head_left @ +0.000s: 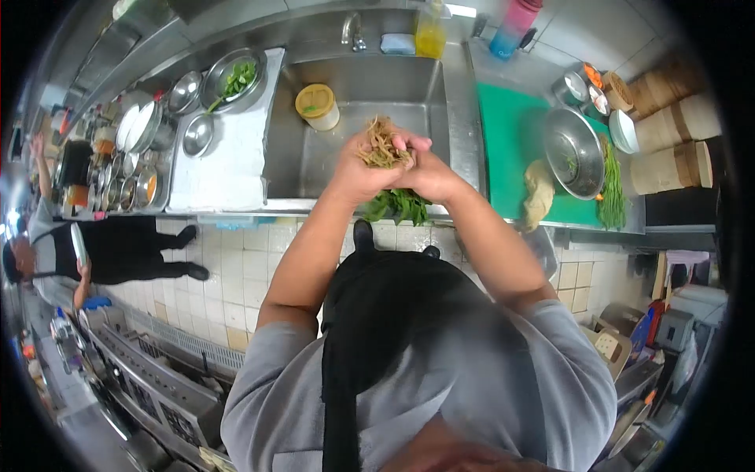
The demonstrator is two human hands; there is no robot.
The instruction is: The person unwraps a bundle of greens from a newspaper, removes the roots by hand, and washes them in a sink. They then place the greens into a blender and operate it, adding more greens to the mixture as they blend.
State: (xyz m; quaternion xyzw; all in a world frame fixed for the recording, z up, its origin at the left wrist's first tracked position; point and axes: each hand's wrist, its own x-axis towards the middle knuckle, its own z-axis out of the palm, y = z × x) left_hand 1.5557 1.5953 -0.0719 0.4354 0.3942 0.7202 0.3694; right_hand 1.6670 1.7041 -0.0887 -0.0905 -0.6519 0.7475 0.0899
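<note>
Greens (395, 206) with tangled brown roots (381, 145) are bunched between the person's two hands, the left hand (358, 167) and the right hand (430, 175) both closed round the stems. The roots point away from the body; the leaves hang on the near side of the hands, over the front edge of the steel sink (401, 94). Beyond and left of the hands, a yellow-lidded tub (318, 110) stands in the sink. Straight ahead are the faucet (353, 33), a pale blue sponge (398, 43) and a bottle of yellow liquid (430, 31). Right of the hands, a green board (503, 130) lies on the table (462, 118), carrying a large steel bowl (563, 130), long green stems (611, 189) and a pale, limp item (539, 193) whose kind I cannot tell. Left of the hands, a white cloth (224, 165) bears a small bowl (198, 135). Farther left, another person (102, 252) holds something white.
</note>
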